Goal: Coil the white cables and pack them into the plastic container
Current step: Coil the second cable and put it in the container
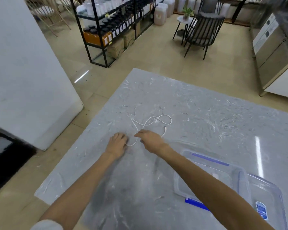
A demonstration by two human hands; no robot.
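Left hand: the left hand (117, 143) lies palm-down on the marble table (206, 117), fingers curled together over one end of the white cable (154, 121); the cable emerges from under its fingertips, so the end appears pinned or pinched there, though the contact itself is hidden.
Right hand: the right hand (149, 140) reaches in from the right, its fingertips drawn together at the point where the cable strands cross; whether the strand is actually nipped between them cannot be told.
Hand spacing: the two hands sit close together, with a short slack bight of cable running between them.
Cable: uncoiled, lying in a loose figure-of-eight beyond the hands, toward the middle of the table; its connector end (165, 128) rests free on the surface just beyond the right hand.
Container: the clear plastic container (236, 173) with blue clips stands near the table's right near corner, under the right forearm; a clear lid (269, 196) lies touching it on the right. Its contents cannot be made out.
Step in hand: start of coiling; end secured, first loop not yet formed.
Next move requires: the left hand to anchor the end while the right draws the slack into even loops, keeping the free connector from snagging.
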